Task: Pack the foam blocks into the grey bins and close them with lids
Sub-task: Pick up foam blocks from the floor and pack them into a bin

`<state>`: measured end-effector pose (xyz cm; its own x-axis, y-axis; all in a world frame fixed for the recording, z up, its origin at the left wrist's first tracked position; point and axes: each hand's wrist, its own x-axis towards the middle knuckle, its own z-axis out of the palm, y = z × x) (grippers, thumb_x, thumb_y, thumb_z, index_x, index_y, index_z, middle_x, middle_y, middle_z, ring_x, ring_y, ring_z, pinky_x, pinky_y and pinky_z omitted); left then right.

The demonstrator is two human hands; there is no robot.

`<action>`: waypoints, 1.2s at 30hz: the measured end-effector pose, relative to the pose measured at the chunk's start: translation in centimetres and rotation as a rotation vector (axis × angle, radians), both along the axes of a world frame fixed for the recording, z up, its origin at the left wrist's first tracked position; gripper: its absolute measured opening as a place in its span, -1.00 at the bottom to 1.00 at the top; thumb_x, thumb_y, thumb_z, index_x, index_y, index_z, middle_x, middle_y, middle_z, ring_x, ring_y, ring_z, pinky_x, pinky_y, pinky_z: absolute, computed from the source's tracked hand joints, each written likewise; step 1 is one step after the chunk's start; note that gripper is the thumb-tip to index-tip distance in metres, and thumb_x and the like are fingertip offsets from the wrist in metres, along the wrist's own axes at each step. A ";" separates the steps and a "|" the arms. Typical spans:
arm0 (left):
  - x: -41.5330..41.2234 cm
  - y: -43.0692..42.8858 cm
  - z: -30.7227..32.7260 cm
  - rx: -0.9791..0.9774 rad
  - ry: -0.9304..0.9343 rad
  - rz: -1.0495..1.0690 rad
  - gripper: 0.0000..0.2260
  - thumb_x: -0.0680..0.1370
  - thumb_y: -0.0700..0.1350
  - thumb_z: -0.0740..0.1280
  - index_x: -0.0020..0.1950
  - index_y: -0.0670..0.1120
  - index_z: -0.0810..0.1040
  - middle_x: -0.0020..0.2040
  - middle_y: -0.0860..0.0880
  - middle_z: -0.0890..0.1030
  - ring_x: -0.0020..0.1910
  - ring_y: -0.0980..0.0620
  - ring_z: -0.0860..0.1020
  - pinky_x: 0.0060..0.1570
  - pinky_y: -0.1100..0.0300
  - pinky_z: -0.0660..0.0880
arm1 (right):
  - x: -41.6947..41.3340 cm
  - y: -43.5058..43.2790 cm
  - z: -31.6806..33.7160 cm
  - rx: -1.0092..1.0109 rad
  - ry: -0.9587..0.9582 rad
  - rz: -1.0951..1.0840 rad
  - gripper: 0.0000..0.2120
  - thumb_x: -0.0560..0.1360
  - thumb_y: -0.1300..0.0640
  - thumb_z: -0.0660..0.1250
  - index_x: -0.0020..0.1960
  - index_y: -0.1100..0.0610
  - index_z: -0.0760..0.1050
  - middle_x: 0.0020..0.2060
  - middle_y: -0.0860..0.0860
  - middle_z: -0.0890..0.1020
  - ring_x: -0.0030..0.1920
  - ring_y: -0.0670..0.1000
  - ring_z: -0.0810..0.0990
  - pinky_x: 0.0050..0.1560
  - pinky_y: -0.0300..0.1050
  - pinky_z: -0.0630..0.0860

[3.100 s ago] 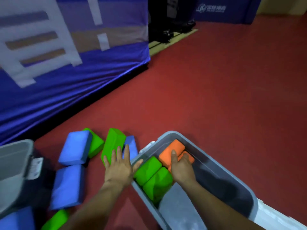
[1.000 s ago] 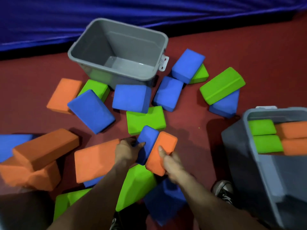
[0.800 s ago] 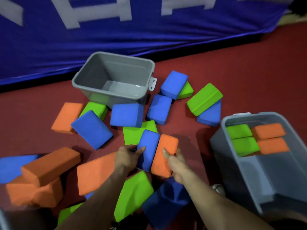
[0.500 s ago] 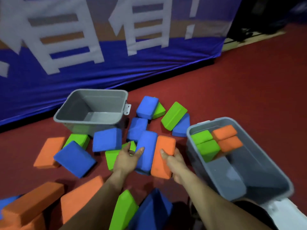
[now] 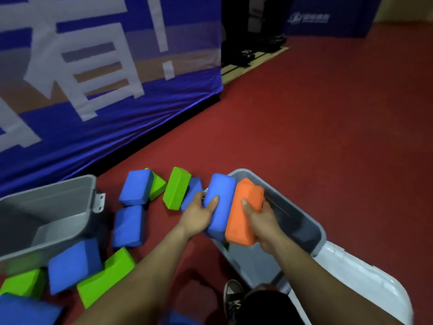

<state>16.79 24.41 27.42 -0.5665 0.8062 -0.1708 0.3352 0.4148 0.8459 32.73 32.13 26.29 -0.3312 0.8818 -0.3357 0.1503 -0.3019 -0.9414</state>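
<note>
Your left hand (image 5: 199, 218) is wrapping the blue block (image 5: 221, 202) and your right hand (image 5: 261, 222) the orange block (image 5: 242, 221) by their long sides over the grey bin (image 5: 324, 235); likely light, squashy foam.

Above the right bin (image 5: 302, 228), paired blocks (image 5: 222, 191); loose blocks (image 5: 128, 226) leftward.

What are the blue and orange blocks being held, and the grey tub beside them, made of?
The blue block and orange block look like matte foam: dull surface, softly rounded edges. The grey bin seems moulded plastic, smooth, with a faint sheen on its rim.
</note>
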 end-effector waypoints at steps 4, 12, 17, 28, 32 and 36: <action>1.9 5.9 -3.0 -0.084 0.011 -0.146 -0.65 0.62 0.11 0.28 0.25 -0.12 0.49 0.11 -0.05 0.63 0.11 -0.04 0.58 0.15 0.08 0.46 | 2.7 3.3 -2.9 -0.038 -0.047 -0.128 -0.52 0.53 -0.08 0.37 0.38 0.08 0.39 0.17 0.02 0.62 0.09 0.02 0.64 0.18 0.07 0.57; 3.3 12.6 -14.1 -0.281 -0.005 -0.336 -0.64 0.65 0.14 0.18 0.34 -0.04 0.41 0.25 -0.16 0.60 0.21 -0.17 0.56 0.14 0.07 0.46 | 3.7 6.4 -13.3 -0.211 -0.152 -0.338 -0.46 0.56 -0.06 0.33 0.46 0.12 0.32 0.21 0.10 0.61 0.13 0.13 0.61 0.24 0.17 0.52; 1.9 14.3 -19.8 -0.281 0.139 -0.376 -0.58 0.64 0.24 0.11 0.23 -0.07 0.41 0.11 -0.22 0.64 0.13 -0.24 0.57 0.01 0.00 0.46 | 1.0 6.8 -18.7 -0.283 -0.207 -0.422 -0.41 0.57 -0.11 0.30 0.52 0.04 0.22 0.26 0.07 0.58 0.17 0.13 0.59 0.28 0.15 0.49; -0.9 14.5 -29.0 -0.309 0.722 -0.465 -0.42 0.58 0.32 0.06 -0.09 -0.15 0.59 0.27 -0.26 0.57 0.32 -0.29 0.51 0.24 -0.38 0.37 | -1.7 4.8 -26.1 -0.434 -0.398 -0.378 -0.37 0.60 -0.17 0.21 0.53 0.11 0.10 0.21 0.10 0.58 0.13 0.15 0.59 0.25 0.12 0.49; -1.4 13.2 -30.8 -0.375 0.677 -0.511 -0.36 0.59 0.32 0.00 -0.10 -0.20 0.58 0.34 -0.25 0.55 0.32 -0.31 0.51 0.17 -0.44 0.41 | -1.7 4.3 -27.5 -0.482 -0.421 -0.329 -0.43 0.58 -0.13 0.27 0.45 0.13 0.22 0.15 0.06 0.59 0.10 0.12 0.59 0.22 0.10 0.52; -2.3 11.8 -32.2 -0.347 0.684 -0.472 -0.34 0.61 0.31 -0.02 -0.09 -0.25 0.55 0.38 -0.34 0.47 0.33 -0.39 0.47 0.14 -0.50 0.37 | -2.4 4.1 -28.3 -0.486 -0.428 -0.303 -0.45 0.57 -0.08 0.31 0.44 0.13 0.24 0.19 0.10 0.61 0.17 0.15 0.59 0.28 0.14 0.48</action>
<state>14.48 36.17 -4.75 -0.2566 0.9466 -0.1954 0.9197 0.3013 0.2518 30.29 36.26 -2.04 0.1532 0.6319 -0.7598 0.3200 -0.7592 -0.5668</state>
